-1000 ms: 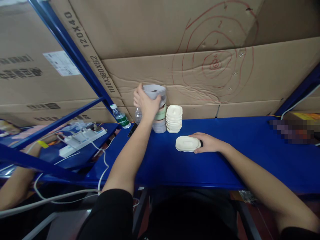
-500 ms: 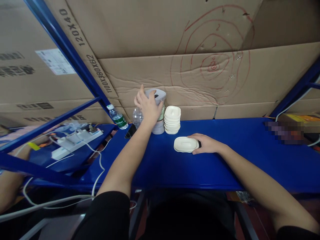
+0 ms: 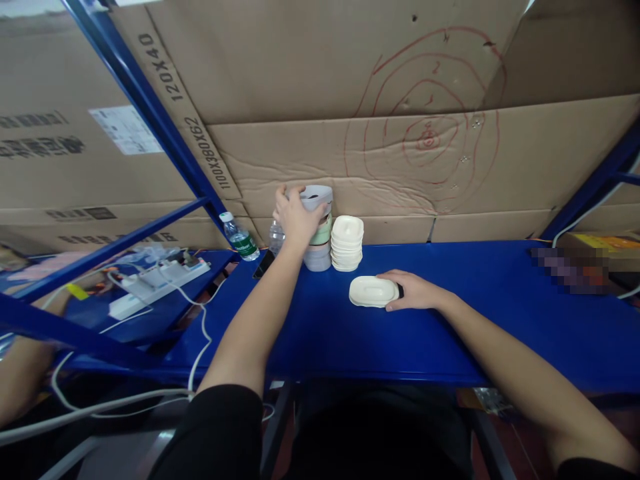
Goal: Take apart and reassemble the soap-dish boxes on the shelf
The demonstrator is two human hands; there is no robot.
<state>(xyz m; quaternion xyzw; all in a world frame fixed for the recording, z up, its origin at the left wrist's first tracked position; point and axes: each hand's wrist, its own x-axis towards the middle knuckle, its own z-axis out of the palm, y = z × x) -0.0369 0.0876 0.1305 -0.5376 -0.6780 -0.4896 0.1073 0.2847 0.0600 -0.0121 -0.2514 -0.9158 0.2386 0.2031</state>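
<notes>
Tray [image 3: 371,291] juts left from right hand [image 3: 419,291], end pinched between thumb and fingers; likely light, stiff, easily dented: best held by rim. Left hand [image 3: 299,217] clasps roll [image 3: 325,198], farther back.

Cardboard strip [image 3: 181,107] — 120X40, 1100X380X62

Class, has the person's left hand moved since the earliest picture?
Yes, slightly: the left hand sits lower in the view, judged against the cream stack.
</notes>
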